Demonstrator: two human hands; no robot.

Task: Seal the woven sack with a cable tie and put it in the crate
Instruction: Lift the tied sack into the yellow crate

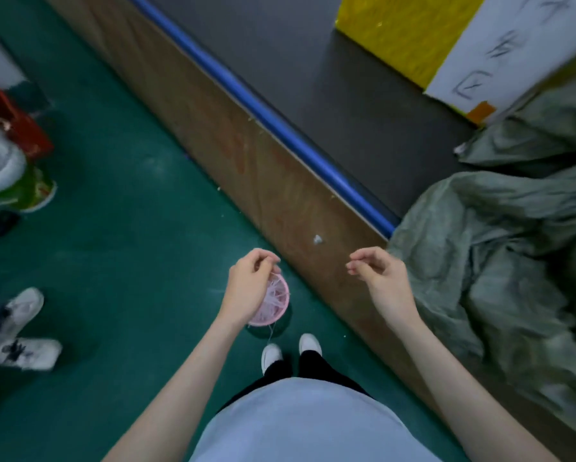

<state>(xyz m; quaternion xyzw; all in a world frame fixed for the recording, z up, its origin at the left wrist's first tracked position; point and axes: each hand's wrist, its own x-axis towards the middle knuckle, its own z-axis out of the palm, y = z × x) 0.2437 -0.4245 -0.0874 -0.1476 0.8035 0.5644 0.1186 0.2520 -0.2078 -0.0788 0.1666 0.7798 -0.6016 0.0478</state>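
A crumpled grey-green woven sack (500, 278) lies at the right, draped over the table's edge. On the green floor below my hands stands a round pink basket (276, 311) holding several thin white cable ties. My left hand (249, 285) hovers over the basket, its fingertips pinched on one thin white cable tie (270, 331) that hangs down past the basket's rim. My right hand (380, 271) is at the same height beside the sack, with fingers curled and thumb against forefinger; nothing shows in it. A yellow and white box (446, 41) stands at the table's far right.
A low dark-topped table (330, 78) with a blue edge strip (246, 91) and brown side runs diagonally in front of me. Another person's white shoes (23, 331) are at the left. Red and green packages (19, 161) sit on the floor at the far left.
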